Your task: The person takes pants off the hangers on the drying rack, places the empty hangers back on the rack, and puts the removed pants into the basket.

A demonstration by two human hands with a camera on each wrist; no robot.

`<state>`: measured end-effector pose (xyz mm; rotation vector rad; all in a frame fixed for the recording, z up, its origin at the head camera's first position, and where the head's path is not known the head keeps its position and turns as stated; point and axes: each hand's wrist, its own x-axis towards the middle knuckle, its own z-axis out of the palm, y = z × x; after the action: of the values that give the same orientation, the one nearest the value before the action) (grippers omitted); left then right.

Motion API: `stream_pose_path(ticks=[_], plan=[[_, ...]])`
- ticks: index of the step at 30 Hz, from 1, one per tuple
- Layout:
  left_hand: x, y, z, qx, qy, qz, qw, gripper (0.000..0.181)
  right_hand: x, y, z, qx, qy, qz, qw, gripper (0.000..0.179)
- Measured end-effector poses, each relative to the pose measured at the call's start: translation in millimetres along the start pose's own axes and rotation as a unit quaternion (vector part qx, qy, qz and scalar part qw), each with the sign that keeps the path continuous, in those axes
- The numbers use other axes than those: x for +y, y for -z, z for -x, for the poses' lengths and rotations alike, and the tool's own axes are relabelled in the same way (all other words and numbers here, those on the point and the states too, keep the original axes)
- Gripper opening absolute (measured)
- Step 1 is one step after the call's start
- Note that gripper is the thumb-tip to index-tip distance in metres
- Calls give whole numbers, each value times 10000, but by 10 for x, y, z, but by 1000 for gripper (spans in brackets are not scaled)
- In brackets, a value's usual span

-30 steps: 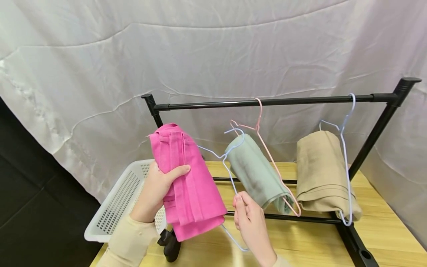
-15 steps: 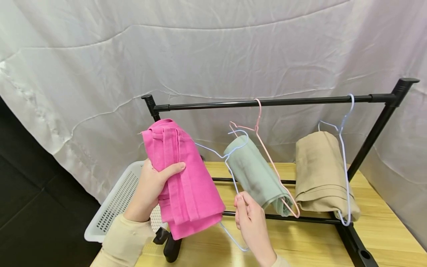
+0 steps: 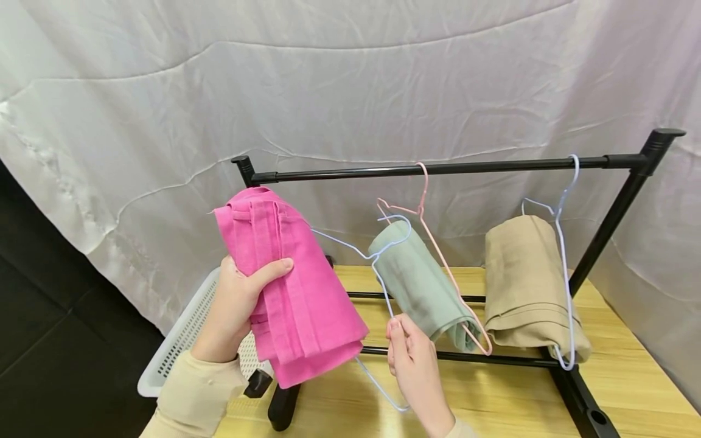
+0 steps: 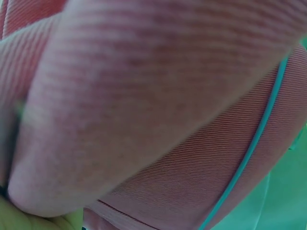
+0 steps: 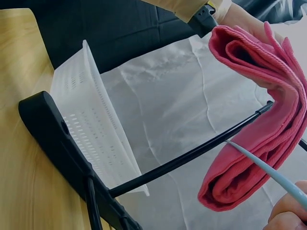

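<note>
In front of the left part of the black rack, the left hand grips a folded pink cloth, its thumb lying across the front of the folds. Nearer the middle of the rack, the right hand pinches one side wire of a blue hanger, whose hook stands below the rack's top bar and apart from it; the hanger's far side passes out of sight behind the pink cloth. On the rack's top bar, around its middle, a pink hanger carries a green cloth, and near its right end another light hanger carries a beige cloth. A white basket sits left of the rack, the desk lies beneath it, and a pale curtain hangs behind.
</note>
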<state>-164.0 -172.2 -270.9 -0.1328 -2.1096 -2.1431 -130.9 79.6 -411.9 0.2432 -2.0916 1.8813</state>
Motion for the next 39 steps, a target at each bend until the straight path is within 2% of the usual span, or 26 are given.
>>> stream_pose_path(ticks=[12, 22, 32, 39], plan=[[122, 107, 42, 171, -114, 215, 9996, 37, 5, -1, 17, -72, -112, 136, 9998, 31], [186, 234, 92, 347, -122, 257, 9990, 40, 27, -2, 27, -131, -26, 116, 9998, 31], [196, 330, 160, 368, -62, 252, 9990, 39, 15, -2, 50, -205, 13, 133, 9997, 32], [192, 461, 211, 490, 13, 207, 9986, 42, 3, -8, 63, -190, 29, 123, 9997, 31]])
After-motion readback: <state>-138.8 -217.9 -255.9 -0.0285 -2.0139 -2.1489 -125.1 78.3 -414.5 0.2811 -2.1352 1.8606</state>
